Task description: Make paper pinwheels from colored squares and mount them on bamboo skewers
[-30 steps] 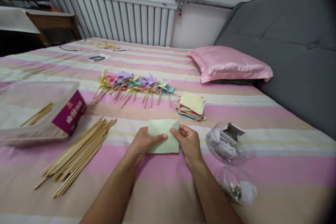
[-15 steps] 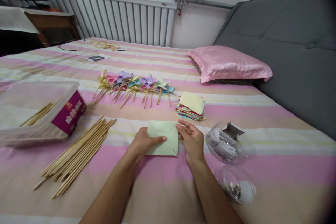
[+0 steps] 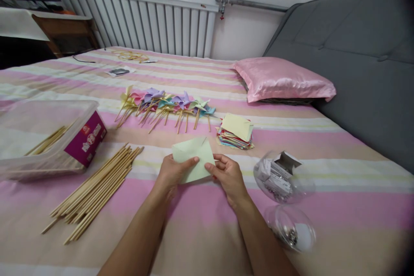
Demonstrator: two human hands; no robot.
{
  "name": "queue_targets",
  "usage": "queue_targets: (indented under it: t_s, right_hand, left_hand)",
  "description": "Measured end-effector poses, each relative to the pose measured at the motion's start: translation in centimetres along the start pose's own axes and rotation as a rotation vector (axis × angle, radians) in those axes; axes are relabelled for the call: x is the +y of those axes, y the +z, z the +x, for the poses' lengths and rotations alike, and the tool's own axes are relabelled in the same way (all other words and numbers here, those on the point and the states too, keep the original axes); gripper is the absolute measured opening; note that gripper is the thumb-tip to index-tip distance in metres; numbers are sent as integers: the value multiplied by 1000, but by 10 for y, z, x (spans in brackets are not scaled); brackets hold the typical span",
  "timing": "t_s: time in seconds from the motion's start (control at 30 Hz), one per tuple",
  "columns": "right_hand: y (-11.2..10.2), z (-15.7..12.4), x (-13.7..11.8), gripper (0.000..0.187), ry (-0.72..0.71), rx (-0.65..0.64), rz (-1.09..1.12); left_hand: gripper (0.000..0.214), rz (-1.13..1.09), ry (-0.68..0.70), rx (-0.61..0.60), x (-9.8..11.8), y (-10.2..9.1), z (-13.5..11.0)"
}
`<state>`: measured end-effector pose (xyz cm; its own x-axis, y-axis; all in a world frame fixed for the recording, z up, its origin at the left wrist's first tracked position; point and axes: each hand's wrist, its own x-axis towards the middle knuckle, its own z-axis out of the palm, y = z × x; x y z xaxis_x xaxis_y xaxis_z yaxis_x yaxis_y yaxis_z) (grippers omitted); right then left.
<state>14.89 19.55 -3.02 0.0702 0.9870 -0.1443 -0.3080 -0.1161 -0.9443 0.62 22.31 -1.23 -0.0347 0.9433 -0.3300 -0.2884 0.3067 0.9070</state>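
Observation:
A pale green square of paper (image 3: pixel 196 151) with short slits at its corners is held up above the striped bedspread. My left hand (image 3: pixel 171 172) grips its left side, thumb lying across the front. On the right edge, my right hand (image 3: pixel 228 177) pinches the paper between thumb and curled fingers. Just beyond the right hand sits a stack of coloured paper squares (image 3: pixel 235 131), a cream one on top. Farther back lies a row of paper pinwheels (image 3: pixel 166 103) on wooden sticks.
Loose wooden sticks (image 3: pixel 97 189) lie at the left, beside a clear plastic box (image 3: pixel 82 114) with more sticks inside. On the right are a clear container with small boxes (image 3: pixel 278 177) and another with small metal pieces (image 3: pixel 291 228). A pink pillow (image 3: pixel 284 77) rests near the grey headboard (image 3: pixel 349 39).
The green paper has been turned and shifted slightly left. My right hand has moved from the upper right corner down to the right edge, where it now pinches the sheet.

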Motion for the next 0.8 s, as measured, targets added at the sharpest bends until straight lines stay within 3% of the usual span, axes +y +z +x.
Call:
queue_targets:
  t_s: [0.13,0.33,0.53,0.63,0.8]
  right_hand:
    - [-1,0,1,36,-4,30,-7]
    - [-4,5,4,38,-25,94,-63]
    - [-1,2,-1,44,15,41,-30]
    - [-1,1,0,43,18,28,-24]
    - [-3,4,2,36,-58,118,-22]
  left_hand:
    - [49,-16,29,11,3,2,-4]
    - [54,-50,51,58,1,-1,0]
    - [54,-57,42,51,2,0,-2]
    - [53,-56,40,25,4,2,-5]
    - [44,-70,11,-73,6,2,-6]
